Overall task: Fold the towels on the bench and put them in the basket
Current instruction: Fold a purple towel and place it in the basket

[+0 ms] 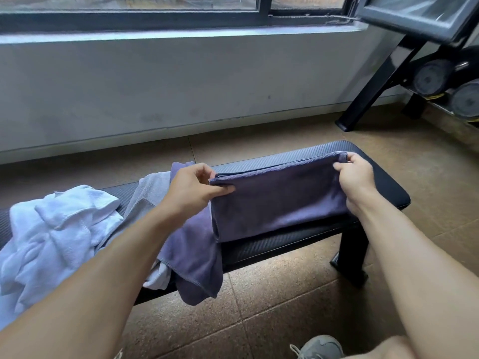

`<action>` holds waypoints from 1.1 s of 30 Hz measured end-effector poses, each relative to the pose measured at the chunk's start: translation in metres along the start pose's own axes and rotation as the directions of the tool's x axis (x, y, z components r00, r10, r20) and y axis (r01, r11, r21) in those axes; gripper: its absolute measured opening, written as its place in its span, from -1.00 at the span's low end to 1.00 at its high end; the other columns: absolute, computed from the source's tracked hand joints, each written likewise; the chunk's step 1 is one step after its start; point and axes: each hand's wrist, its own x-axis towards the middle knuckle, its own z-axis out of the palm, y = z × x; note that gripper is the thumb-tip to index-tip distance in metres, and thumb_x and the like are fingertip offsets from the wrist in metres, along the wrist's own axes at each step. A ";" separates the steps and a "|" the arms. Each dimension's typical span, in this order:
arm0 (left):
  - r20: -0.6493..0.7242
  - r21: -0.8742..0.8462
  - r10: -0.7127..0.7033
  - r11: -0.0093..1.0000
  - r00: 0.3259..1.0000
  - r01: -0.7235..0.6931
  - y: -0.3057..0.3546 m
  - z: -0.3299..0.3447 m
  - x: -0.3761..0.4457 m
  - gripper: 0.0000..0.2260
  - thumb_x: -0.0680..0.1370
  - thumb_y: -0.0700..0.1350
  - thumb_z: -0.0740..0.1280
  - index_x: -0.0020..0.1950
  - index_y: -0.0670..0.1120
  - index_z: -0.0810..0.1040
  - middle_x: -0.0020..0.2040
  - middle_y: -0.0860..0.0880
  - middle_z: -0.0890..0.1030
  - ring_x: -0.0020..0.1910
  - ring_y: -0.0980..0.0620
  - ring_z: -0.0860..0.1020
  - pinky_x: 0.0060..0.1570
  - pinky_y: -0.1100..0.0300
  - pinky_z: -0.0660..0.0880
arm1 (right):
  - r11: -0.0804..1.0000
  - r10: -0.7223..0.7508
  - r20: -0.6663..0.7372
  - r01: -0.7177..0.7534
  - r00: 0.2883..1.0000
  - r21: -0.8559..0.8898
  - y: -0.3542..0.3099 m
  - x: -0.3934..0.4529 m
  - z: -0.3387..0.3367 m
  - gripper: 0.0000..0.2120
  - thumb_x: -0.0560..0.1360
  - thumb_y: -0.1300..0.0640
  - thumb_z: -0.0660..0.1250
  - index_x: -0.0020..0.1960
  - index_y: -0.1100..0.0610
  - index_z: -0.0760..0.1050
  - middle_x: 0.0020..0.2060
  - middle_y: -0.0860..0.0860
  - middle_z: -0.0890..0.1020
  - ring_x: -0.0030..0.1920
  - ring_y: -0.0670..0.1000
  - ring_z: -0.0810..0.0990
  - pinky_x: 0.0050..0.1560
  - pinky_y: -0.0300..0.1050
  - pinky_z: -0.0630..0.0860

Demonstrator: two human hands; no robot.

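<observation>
A grey shoe [320, 347] was seen nearest, on the tiled floor; beyond it, the folded purple towel [277, 200] was held stretched over the right end of the padded bench [383, 182], its long axis running along the bench; its left top corner was pinched by the left hand [193, 189], its right top corner by the right hand [356, 174]; both hands lay equally near; unfolded towels [59, 229] were heaped at the left end; no basket was in view.

Towels [181, 244] on black bench [383, 187]
</observation>
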 end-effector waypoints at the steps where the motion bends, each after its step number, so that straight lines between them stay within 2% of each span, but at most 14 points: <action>1: 0.003 -0.021 0.018 1.000 1.000 -0.018 0.004 0.000 -0.001 -0.61 0.39 -0.20 0.61 -0.31 -0.05 0.37 -0.47 0.15 0.42 -0.49 0.17 0.32 -0.47 0.33 0.25 | 0.999 -0.018 -0.024 0.019 1.000 0.045 -0.005 -0.002 0.000 -0.82 0.52 0.24 0.24 -0.10 0.01 0.56 -0.11 0.00 0.62 -0.04 0.01 0.53 0.02 -0.01 0.49; 3: 0.037 -0.080 0.037 0.996 0.999 -0.034 0.008 -0.002 -0.003 -0.59 0.39 -0.18 0.62 -0.29 -0.07 0.35 -0.42 0.07 0.42 -0.38 0.03 0.32 -0.45 0.25 0.23 | 0.995 -0.054 -0.077 0.061 0.996 0.084 -0.014 -0.005 0.000 -0.85 0.41 0.15 0.17 -0.19 0.01 0.51 -0.22 -0.03 0.55 -0.13 0.01 0.46 -0.09 -0.06 0.38; 5: 0.100 -0.173 0.042 0.985 0.994 -0.024 0.013 -0.005 -0.006 -0.61 0.35 -0.13 0.63 -0.24 -0.10 0.39 -0.36 0.00 0.40 -0.29 0.00 0.32 -0.37 0.19 0.24 | 0.990 -0.107 -0.112 0.116 0.988 0.074 -0.022 -0.007 -0.001 -0.83 0.35 0.08 0.15 -0.22 0.03 0.52 -0.31 -0.09 0.54 -0.20 -0.02 0.46 -0.13 -0.08 0.37; 7: 0.166 -0.285 0.014 0.958 0.986 0.035 0.017 -0.007 -0.008 -0.63 0.31 -0.13 0.62 -0.18 -0.12 0.42 -0.34 -0.03 0.45 -0.30 0.01 0.41 -0.36 0.22 0.33 | 0.988 -0.153 -0.093 0.156 0.984 0.020 -0.027 -0.010 -0.003 -0.84 0.45 0.04 0.23 -0.23 0.03 0.55 -0.35 -0.13 0.55 -0.26 -0.09 0.48 -0.19 -0.13 0.39; 9: 0.185 -0.327 -0.048 0.939 0.982 0.108 0.017 -0.009 -0.010 -0.64 0.32 -0.18 0.62 -0.15 -0.08 0.43 -0.33 0.00 0.54 -0.31 0.06 0.52 -0.40 0.24 0.43 | 0.978 -0.187 -0.010 0.185 0.982 -0.099 -0.024 -0.011 -0.005 -0.84 0.54 0.01 0.33 -0.17 0.05 0.57 -0.32 -0.14 0.57 -0.26 -0.13 0.49 -0.20 -0.16 0.41; 11: 0.160 -0.197 -0.109 0.970 0.981 0.140 0.013 -0.007 -0.013 -0.69 0.42 -0.20 0.58 -0.01 -0.07 0.48 -0.33 0.01 0.58 -0.34 0.11 0.56 -0.47 0.26 0.45 | 0.958 -0.194 0.088 0.208 0.977 -0.198 -0.014 -0.011 -0.006 -0.84 0.56 -0.02 0.39 -0.09 0.06 0.62 -0.25 -0.13 0.63 -0.19 -0.10 0.55 -0.12 -0.13 0.44; 13: 0.116 0.136 -0.069 0.989 0.991 0.053 0.000 -0.003 -0.014 -0.74 0.51 -0.16 0.52 0.09 -0.02 0.51 -0.31 -0.02 0.58 -0.35 0.08 0.53 -0.44 0.28 0.45 | 0.926 -0.181 0.168 0.225 0.969 -0.304 -0.001 -0.012 -0.006 -0.86 0.57 -0.02 0.41 -0.05 0.04 0.66 -0.16 -0.11 0.67 -0.09 -0.07 0.59 -0.06 -0.13 0.45; 14: 0.106 0.289 -0.018 0.957 0.994 -0.014 -0.007 -0.001 -0.013 -0.78 0.52 -0.13 0.50 0.08 0.00 0.51 -0.30 -0.02 0.59 -0.34 0.05 0.51 -0.40 0.30 0.45 | 0.906 -0.166 0.197 0.228 0.966 -0.356 0.005 -0.013 -0.006 -0.88 0.57 -0.01 0.41 -0.03 0.01 0.67 -0.15 -0.12 0.67 -0.07 -0.05 0.61 -0.05 -0.13 0.46; 16: 0.106 0.447 0.029 0.892 0.994 -0.074 -0.021 0.001 -0.011 -0.83 0.55 -0.11 0.45 0.04 0.03 0.48 -0.24 -0.03 0.63 -0.24 -0.01 0.56 -0.24 0.20 0.49 | 0.865 -0.138 0.246 0.237 0.959 -0.441 0.013 -0.016 -0.006 -0.89 0.57 0.00 0.42 0.02 -0.03 0.70 -0.12 -0.12 0.67 -0.02 -0.01 0.62 -0.01 -0.13 0.49; 19: 0.115 0.524 0.024 0.848 0.993 -0.081 -0.027 0.002 -0.007 -0.82 0.55 -0.11 0.42 0.02 0.05 0.43 -0.16 0.01 0.64 -0.04 -0.06 0.58 -0.01 0.09 0.48 | 0.826 -0.116 0.257 0.237 0.959 -0.511 0.017 -0.016 -0.005 -0.84 0.57 0.01 0.42 0.12 -0.06 0.70 0.02 -0.05 0.71 0.10 0.01 0.63 0.15 -0.11 0.52; 22: 0.130 0.540 0.047 0.834 0.990 -0.110 -0.025 0.000 -0.006 -0.82 0.53 -0.12 0.45 0.01 0.03 0.47 -0.11 0.07 0.64 -0.01 -0.02 0.59 0.07 0.09 0.49 | 0.788 -0.099 0.267 0.239 0.959 -0.567 0.019 -0.012 -0.005 -0.86 0.57 0.02 0.41 0.10 -0.14 0.68 0.05 -0.07 0.71 0.14 0.04 0.63 0.24 0.04 0.55; 27: 0.171 0.562 0.006 0.821 0.985 -0.103 -0.028 -0.007 -0.004 -0.82 0.50 -0.12 0.49 0.05 0.06 0.59 0.00 0.06 0.67 -0.01 0.04 0.60 -0.01 0.14 0.52 | 0.764 -0.111 0.275 0.259 0.955 -0.591 0.016 -0.012 -0.007 -0.83 0.56 0.08 0.41 -0.12 -0.18 0.65 -0.10 -0.18 0.69 0.03 0.00 0.64 0.16 0.08 0.59; 30: 0.169 0.563 0.026 0.818 0.985 -0.118 -0.028 -0.006 -0.003 -0.78 0.50 -0.16 0.47 0.09 0.09 0.59 0.00 0.04 0.68 -0.03 0.01 0.62 -0.01 0.04 0.60 | 0.725 -0.097 0.272 0.255 0.957 -0.639 0.014 -0.014 -0.007 -0.83 0.56 0.09 0.41 -0.11 -0.18 0.62 -0.06 -0.16 0.67 0.07 0.00 0.62 0.16 0.06 0.58; 33: 0.163 0.587 0.040 0.799 0.986 -0.129 -0.027 -0.006 -0.004 -0.79 0.50 -0.15 0.48 0.06 0.09 0.60 -0.07 0.03 0.67 -0.09 0.01 0.59 -0.03 0.07 0.58 | 0.695 -0.103 0.257 0.255 0.961 -0.672 0.013 -0.017 -0.007 -0.87 0.52 0.06 0.48 -0.10 -0.14 0.56 -0.05 -0.12 0.63 0.07 0.02 0.59 0.11 0.00 0.54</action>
